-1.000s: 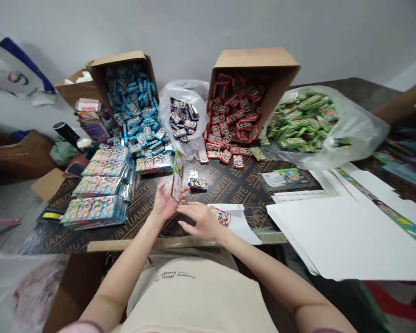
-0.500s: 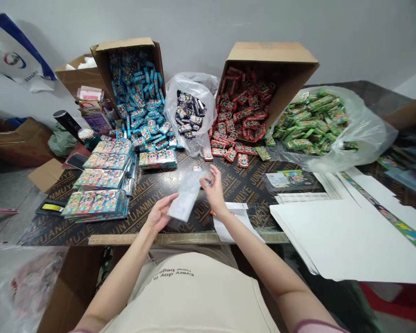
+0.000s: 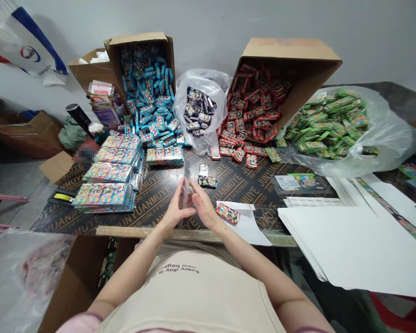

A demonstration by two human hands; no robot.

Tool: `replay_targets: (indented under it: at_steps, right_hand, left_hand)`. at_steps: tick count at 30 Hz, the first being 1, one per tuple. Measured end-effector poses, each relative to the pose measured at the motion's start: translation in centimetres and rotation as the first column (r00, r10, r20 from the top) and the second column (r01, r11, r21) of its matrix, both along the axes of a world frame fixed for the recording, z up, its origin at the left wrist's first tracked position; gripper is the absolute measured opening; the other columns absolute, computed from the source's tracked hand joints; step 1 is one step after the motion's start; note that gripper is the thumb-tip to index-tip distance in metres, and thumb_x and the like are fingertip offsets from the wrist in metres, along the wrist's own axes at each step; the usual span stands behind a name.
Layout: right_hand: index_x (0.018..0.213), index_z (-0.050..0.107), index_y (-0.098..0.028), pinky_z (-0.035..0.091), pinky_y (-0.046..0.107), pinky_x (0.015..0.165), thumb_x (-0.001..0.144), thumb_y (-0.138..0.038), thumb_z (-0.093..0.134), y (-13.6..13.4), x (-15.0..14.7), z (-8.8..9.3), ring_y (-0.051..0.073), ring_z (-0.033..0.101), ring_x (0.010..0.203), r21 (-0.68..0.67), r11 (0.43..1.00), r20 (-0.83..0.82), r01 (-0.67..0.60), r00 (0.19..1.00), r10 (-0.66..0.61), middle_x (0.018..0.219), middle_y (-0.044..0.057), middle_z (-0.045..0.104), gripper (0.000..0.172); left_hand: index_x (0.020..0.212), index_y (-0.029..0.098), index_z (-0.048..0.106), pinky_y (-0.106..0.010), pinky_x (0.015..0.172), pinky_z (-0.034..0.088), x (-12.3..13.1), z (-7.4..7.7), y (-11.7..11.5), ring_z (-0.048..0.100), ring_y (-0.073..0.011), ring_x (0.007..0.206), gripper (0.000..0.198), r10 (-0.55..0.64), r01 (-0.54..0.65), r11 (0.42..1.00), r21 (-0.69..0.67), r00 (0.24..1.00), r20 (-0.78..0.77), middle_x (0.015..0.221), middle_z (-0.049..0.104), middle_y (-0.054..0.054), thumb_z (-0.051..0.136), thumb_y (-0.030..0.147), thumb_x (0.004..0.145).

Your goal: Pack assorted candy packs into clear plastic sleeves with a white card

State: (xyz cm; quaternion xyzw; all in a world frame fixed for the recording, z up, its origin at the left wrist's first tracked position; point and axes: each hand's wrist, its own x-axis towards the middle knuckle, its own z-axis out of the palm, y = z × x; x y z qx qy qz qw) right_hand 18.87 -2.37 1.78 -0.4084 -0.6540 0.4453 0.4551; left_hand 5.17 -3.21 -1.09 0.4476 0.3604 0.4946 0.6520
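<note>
A thin translucent plastic sleeve [image 3: 186, 182] stands nearly edge-on between my two hands. My left hand [image 3: 175, 208] grips it from the left, thumb pointing inward. From the other side my right hand [image 3: 204, 207] presses its fingers against it; part of the sleeve is hidden behind the fingers. Just beyond my right hand lie a black small packet [image 3: 208, 181] and a white-and-black packet [image 3: 203, 170]. A red packet [image 3: 228, 213] rests on a white paper sheet [image 3: 251, 226] right of my right wrist.
Stacked multicoloured packs [image 3: 104, 192] stand left, with another row [image 3: 164, 156] behind. Along the back are a carton of blue packets [image 3: 152, 88], a bag of purple packets [image 3: 199, 113], a carton of red packets [image 3: 256, 101] and a bag of green packets [image 3: 333, 120]. White sheets [image 3: 350, 249] lie right.
My hands have come together, and the sleeve has turned from flat and tilted to nearly edge-on. The black and red packets are now uncovered. The whole view has shifted slightly.
</note>
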Motion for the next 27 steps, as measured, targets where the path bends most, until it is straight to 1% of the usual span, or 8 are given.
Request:
replay_targets:
  at_steps: [3, 6, 8, 12, 16, 22, 25, 27]
  right_hand:
    - [0.133, 0.053, -0.024, 0.049, 0.037, 0.09, 0.089, -0.059, 0.048, 0.3, 0.6, 1.8, 0.02, 0.06, 0.097, 0.121, 0.992, 0.05, 0.024, 0.998, -0.03, 0.122, 0.009, 0.057, 0.056]
    - [0.116, 0.062, -0.024, 0.046, 0.037, 0.094, 0.084, -0.046, 0.063, 1.6, 1.5, 2.6, 0.022, 0.056, 0.108, 0.227, 0.963, 0.106, 0.149, 0.979, -0.176, 0.116, 0.008, 0.06, 0.038]
    - [0.109, 0.062, -0.023, 0.046, 0.035, 0.088, 0.08, -0.041, 0.067, 2.7, 1.9, 2.7, 0.021, 0.058, 0.099, 0.204, 0.966, 0.128, 0.158, 0.974, -0.187, 0.106, 0.006, 0.063, 0.034]
    - [0.088, 0.061, -0.02, 0.044, 0.029, 0.07, 0.069, -0.043, 0.076, 4.5, 2.3, 2.5, 0.015, 0.053, 0.072, 0.065, 0.995, 0.177, 0.069, 0.981, -0.08, 0.076, -0.001, 0.059, 0.033]
    - [0.06, 0.054, -0.018, 0.039, 0.026, 0.065, 0.067, -0.047, 0.077, 5.2, 3.0, 3.0, 0.013, 0.05, 0.068, 0.104, 0.987, 0.233, -0.121, 0.968, 0.094, 0.067, -0.002, 0.055, 0.038]
    - [0.081, 0.065, -0.017, 0.042, 0.025, 0.065, 0.067, -0.045, 0.078, 5.3, 4.0, 3.8, 0.014, 0.054, 0.069, 0.018, 0.898, 0.363, -0.44, 0.84, 0.404, 0.073, -0.001, 0.063, 0.034]
    - [0.103, 0.066, -0.019, 0.047, 0.028, 0.073, 0.068, -0.042, 0.078, 5.3, 3.9, 3.6, 0.017, 0.059, 0.078, -0.018, 0.885, 0.347, -0.466, 0.827, 0.442, 0.087, 0.001, 0.067, 0.044]
    - [0.114, 0.063, -0.021, 0.049, 0.033, 0.082, 0.067, -0.04, 0.078, 5.4, 3.7, 3.3, 0.019, 0.061, 0.087, 0.003, 0.918, 0.283, -0.397, 0.881, 0.38, 0.101, 0.003, 0.068, 0.053]
  left_hand:
    - [0.129, 0.016, 0.056, -0.046, 0.1, 0.045, -0.9, 1.3, -0.7, 0.057, -0.0328, 0.118, 0.073, -0.052, 0.131, 0.958, -0.253, 0.954, 0.297, 0.126, 0.062, -0.014, 0.065, 0.059, 0.071]
    - [0.121, 0.014, 0.062, -0.044, 0.091, 0.05, -1.7, 1.9, -1.3, 0.063, -0.0315, 0.107, 0.065, -0.088, 0.251, 0.908, -0.337, 0.898, 0.431, 0.113, 0.069, -0.014, 0.058, 0.06, 0.075]
    - [0.119, 0.012, 0.062, -0.043, 0.087, 0.052, -1.8, 1.9, -1.5, 0.065, -0.0313, 0.103, 0.064, -0.108, 0.288, 0.89, -0.353, 0.886, 0.45, 0.11, 0.07, -0.016, 0.059, 0.058, 0.075]
    - [0.117, 0.011, 0.064, -0.042, 0.086, 0.051, -1.7, 1.8, -1.7, 0.066, -0.0307, 0.099, 0.059, -0.142, 0.321, 0.863, -0.389, 0.895, 0.422, 0.107, 0.071, -0.016, 0.06, 0.054, 0.076]
    - [0.116, 0.015, 0.065, -0.037, 0.084, 0.049, -2.2, 2.0, -1.2, 0.066, -0.028, 0.097, 0.054, -0.19, 0.288, 0.901, -0.325, 0.935, 0.3, 0.112, 0.069, -0.013, 0.068, 0.046, 0.072]
    - [0.116, 0.014, 0.067, -0.028, 0.078, 0.046, -3.2, 2.3, -0.4, 0.065, -0.0224, 0.089, 0.055, -0.251, 0.263, 0.945, -0.194, 0.965, 0.082, 0.111, 0.07, -0.01, 0.075, 0.034, 0.066]
    - [0.114, 0.013, 0.067, -0.029, 0.07, 0.047, -2.9, 2.1, -0.7, 0.066, -0.0212, 0.076, 0.05, -0.241, 0.259, 0.926, -0.275, 0.966, 0.097, 0.097, 0.072, -0.01, 0.071, 0.038, 0.071]
    - [0.111, 0.012, 0.067, -0.029, 0.067, 0.047, -2.8, 2.0, -0.8, 0.066, -0.0202, 0.07, 0.049, -0.2, 0.222, 0.925, -0.307, 0.975, 0.102, 0.091, 0.073, -0.009, 0.071, 0.04, 0.071]
